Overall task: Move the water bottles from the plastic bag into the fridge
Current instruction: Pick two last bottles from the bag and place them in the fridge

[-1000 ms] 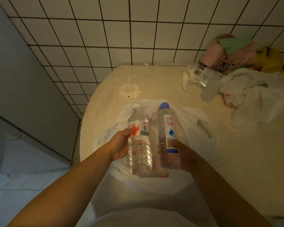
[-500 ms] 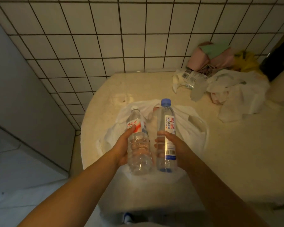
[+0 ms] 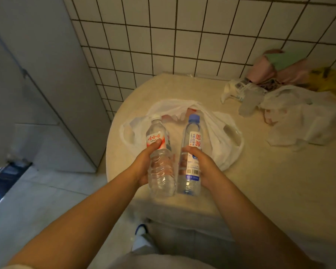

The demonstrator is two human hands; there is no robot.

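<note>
1. Both forearms are bare from the bottom edge of the view up to the wrists; no watch, band or ring shows on either one.
2. The left hand (image 3: 144, 167) and the right hand (image 3: 204, 167) wear no gloves.
3. A sliver of pale sleeve (image 3: 17, 266) shows at the bottom left corner, on the left upper arm.
4. Light grey clothing (image 3: 163, 261) covers the body along the bottom edge, between the two arms.
5. Below the hands, a white shoe (image 3: 139, 239) with a blue rim at its opening shows, standing on the floor.
</note>
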